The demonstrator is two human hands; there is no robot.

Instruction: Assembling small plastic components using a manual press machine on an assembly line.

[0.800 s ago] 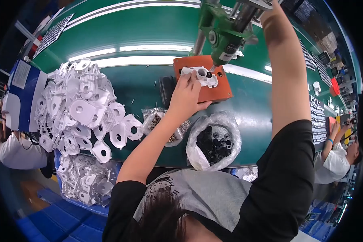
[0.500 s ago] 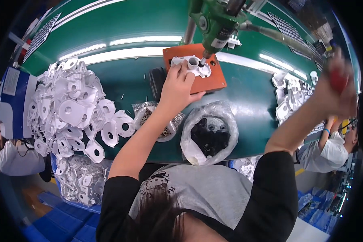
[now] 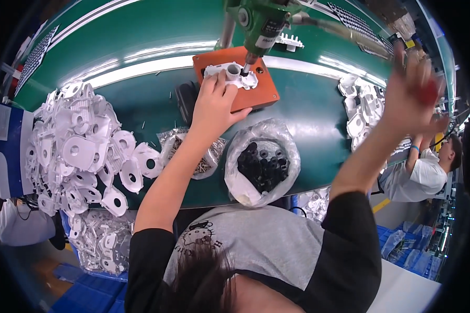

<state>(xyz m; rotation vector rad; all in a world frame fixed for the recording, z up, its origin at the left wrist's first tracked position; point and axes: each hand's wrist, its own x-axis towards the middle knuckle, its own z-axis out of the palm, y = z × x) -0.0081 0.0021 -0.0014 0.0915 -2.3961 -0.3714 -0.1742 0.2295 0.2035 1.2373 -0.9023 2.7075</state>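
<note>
The white plastic part [image 3: 232, 76] lies on the orange block [image 3: 245, 88] on the green belt [image 3: 156, 31], where it lay half a second ago. The left hand [image 3: 216, 104] still presses on its near edge, fingers spread slightly and flat on the part, thumb out to the side on the block; it grips nothing. The green power screwdriver [image 3: 261, 23] has come down: its tip now stands on the right end of the part, just beside the fingertips [image 3: 222, 79]. The right hand [image 3: 412, 96] has stayed raised to the right, well apart from the part. It is blurred, with a red thing showing in it, and I cannot tell whether the fingers are closed on it.

Near the left forearm, a clear bag [image 3: 193, 151] holds small metal screws. Just to its right an open plastic bag [image 3: 261, 161] holds black round pieces. A heap of white plastic parts [image 3: 78, 151] covers the belt's left side, and a clear bag of white parts [image 3: 96, 242] hangs below the belt edge. A smaller group of white parts [image 3: 357, 112] lies on the right of the belt. Another person [image 3: 418, 175] in a white shirt works at the far right.
</note>
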